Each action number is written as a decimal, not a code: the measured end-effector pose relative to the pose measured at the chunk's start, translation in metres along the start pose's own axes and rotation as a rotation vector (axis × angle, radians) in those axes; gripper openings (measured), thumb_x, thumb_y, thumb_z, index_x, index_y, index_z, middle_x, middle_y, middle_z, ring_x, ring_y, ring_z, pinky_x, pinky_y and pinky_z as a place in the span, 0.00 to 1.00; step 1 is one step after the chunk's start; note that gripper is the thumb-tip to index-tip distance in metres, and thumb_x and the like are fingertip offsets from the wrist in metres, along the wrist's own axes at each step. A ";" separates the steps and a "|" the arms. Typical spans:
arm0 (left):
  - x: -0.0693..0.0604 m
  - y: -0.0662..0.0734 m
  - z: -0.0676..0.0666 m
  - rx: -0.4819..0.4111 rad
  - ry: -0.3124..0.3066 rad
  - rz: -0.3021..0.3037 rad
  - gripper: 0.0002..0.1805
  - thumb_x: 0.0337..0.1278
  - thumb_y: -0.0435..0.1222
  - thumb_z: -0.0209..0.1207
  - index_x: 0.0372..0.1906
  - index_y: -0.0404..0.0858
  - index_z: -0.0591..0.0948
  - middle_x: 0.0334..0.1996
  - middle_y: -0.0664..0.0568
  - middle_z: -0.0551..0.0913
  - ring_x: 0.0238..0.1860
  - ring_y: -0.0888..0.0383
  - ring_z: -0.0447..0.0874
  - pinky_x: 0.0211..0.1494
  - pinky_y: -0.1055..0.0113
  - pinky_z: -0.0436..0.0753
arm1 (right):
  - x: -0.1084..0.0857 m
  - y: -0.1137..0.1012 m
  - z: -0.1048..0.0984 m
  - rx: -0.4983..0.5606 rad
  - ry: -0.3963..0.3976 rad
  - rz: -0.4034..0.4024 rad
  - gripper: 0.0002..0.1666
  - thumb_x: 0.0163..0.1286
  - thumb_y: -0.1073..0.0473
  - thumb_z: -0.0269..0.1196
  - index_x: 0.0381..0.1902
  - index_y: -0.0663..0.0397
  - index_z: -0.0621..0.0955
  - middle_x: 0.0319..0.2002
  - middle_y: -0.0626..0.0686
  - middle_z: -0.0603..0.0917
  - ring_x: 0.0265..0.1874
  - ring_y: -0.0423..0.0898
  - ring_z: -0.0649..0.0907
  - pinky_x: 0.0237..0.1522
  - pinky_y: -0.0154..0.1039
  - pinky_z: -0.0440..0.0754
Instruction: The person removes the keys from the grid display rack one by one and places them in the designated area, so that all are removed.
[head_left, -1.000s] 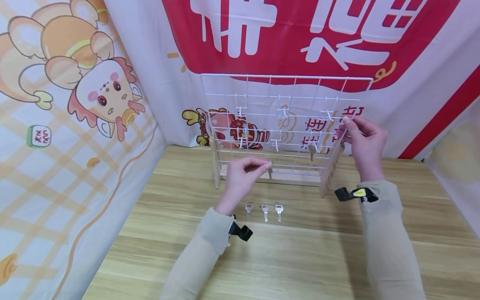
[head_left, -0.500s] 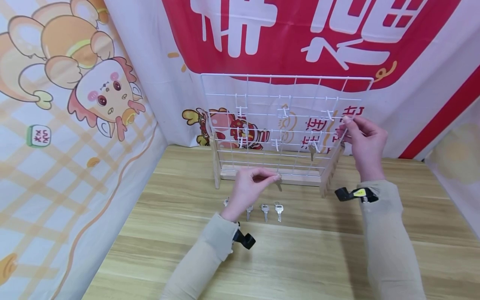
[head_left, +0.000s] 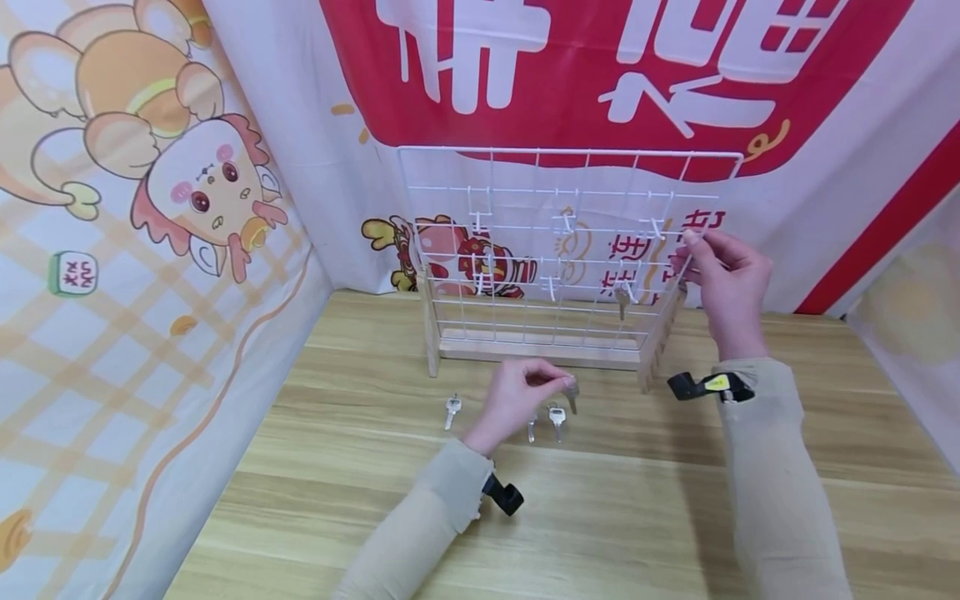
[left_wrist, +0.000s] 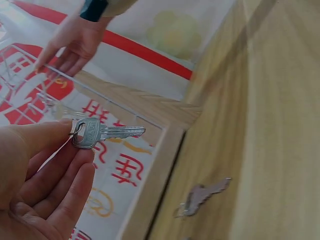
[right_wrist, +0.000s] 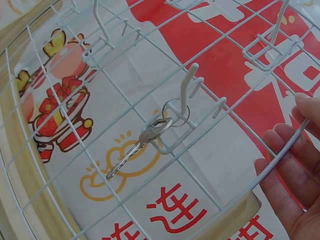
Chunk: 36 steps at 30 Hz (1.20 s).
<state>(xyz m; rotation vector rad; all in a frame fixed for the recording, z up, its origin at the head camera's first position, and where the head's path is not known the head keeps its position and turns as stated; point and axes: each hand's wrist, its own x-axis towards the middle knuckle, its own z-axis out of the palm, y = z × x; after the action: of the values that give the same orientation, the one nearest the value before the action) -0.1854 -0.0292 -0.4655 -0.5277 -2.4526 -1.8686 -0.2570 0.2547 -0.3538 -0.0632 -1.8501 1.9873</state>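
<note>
Between thumb and fingertips my left hand [head_left: 517, 398] pinches a silver key [head_left: 573, 395] by its small ring end, above the tabletop in front of the rack. In the left wrist view this key [left_wrist: 90, 134] points away from the fingers. My right hand [head_left: 731, 283] grips the right side wire of a white wire grid rack [head_left: 570, 153]; the right wrist view shows its fingers [right_wrist: 285, 175] curled at that wire. Another key [right_wrist: 145, 140] hangs by a ring from a white hook [right_wrist: 188, 87] at the rack's lower right.
On the wooden table [head_left: 615, 508] lie a key [head_left: 453, 412] at the left, a key [head_left: 557, 422], and one partly covered by the left hand. Several white hooks sit on the grid, which stands in a wooden base [head_left: 525, 350]. Printed cloth hangs behind.
My left hand has come down and to the right, away from the grid, carrying the key. The leftmost key on the table has come into view. The right hand stays at the rack.
</note>
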 end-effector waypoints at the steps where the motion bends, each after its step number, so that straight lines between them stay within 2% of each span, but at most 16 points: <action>1: 0.000 -0.003 0.003 0.005 -0.011 -0.013 0.03 0.59 0.38 0.72 0.36 0.45 0.90 0.32 0.64 0.88 0.33 0.52 0.88 0.35 0.67 0.86 | 0.000 0.000 0.000 -0.002 -0.003 -0.005 0.25 0.63 0.47 0.73 0.56 0.49 0.87 0.49 0.58 0.86 0.43 0.46 0.88 0.43 0.32 0.84; 5: 0.000 -0.014 0.013 0.034 -0.040 -0.042 0.03 0.59 0.38 0.72 0.36 0.45 0.90 0.32 0.65 0.87 0.32 0.61 0.86 0.37 0.68 0.86 | 0.001 0.000 0.000 0.006 -0.006 -0.007 0.25 0.63 0.47 0.73 0.56 0.49 0.87 0.47 0.55 0.87 0.42 0.45 0.88 0.43 0.31 0.84; 9: 0.003 -0.021 0.022 0.039 -0.068 -0.063 0.03 0.59 0.37 0.72 0.37 0.44 0.90 0.31 0.64 0.87 0.31 0.60 0.87 0.36 0.69 0.85 | 0.001 0.000 0.000 -0.001 -0.004 -0.008 0.25 0.63 0.47 0.72 0.56 0.49 0.87 0.47 0.55 0.87 0.42 0.45 0.88 0.43 0.31 0.84; 12: 0.006 -0.023 0.029 0.061 -0.096 -0.076 0.03 0.59 0.38 0.72 0.37 0.45 0.90 0.31 0.65 0.87 0.31 0.61 0.86 0.34 0.70 0.85 | 0.001 0.001 0.000 0.002 -0.005 -0.014 0.25 0.63 0.47 0.72 0.56 0.49 0.87 0.47 0.55 0.87 0.42 0.45 0.88 0.43 0.32 0.84; 17: 0.012 -0.023 0.040 0.118 -0.146 -0.095 0.03 0.59 0.38 0.73 0.36 0.45 0.91 0.30 0.67 0.86 0.30 0.68 0.83 0.34 0.72 0.83 | 0.001 0.002 0.000 0.010 -0.005 -0.025 0.25 0.63 0.48 0.73 0.56 0.50 0.87 0.46 0.54 0.88 0.41 0.45 0.88 0.43 0.32 0.84; 23: 0.019 -0.021 0.049 0.201 -0.200 -0.123 0.03 0.58 0.38 0.73 0.34 0.43 0.91 0.27 0.68 0.85 0.30 0.69 0.81 0.35 0.75 0.80 | 0.001 0.001 0.001 -0.008 0.008 -0.018 0.24 0.63 0.47 0.73 0.55 0.48 0.87 0.48 0.57 0.87 0.42 0.45 0.88 0.43 0.31 0.84; 29: 0.021 -0.024 0.054 0.266 -0.222 -0.108 0.02 0.56 0.34 0.73 0.34 0.44 0.90 0.27 0.67 0.85 0.29 0.70 0.80 0.36 0.76 0.79 | 0.001 0.002 0.001 -0.017 0.017 -0.008 0.24 0.64 0.47 0.72 0.55 0.47 0.88 0.48 0.56 0.87 0.43 0.45 0.88 0.42 0.30 0.84; 36: 0.025 -0.026 0.056 0.341 -0.237 -0.072 0.03 0.57 0.37 0.74 0.33 0.43 0.90 0.26 0.67 0.85 0.28 0.72 0.79 0.37 0.77 0.78 | 0.001 0.002 0.001 -0.012 0.018 -0.010 0.23 0.64 0.47 0.72 0.55 0.48 0.88 0.47 0.55 0.87 0.42 0.45 0.88 0.42 0.30 0.84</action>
<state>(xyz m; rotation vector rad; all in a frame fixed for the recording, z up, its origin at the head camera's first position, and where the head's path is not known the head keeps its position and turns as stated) -0.2053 0.0232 -0.5008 -0.6821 -2.8938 -1.4280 -0.2589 0.2546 -0.3551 -0.0750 -1.8483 1.9626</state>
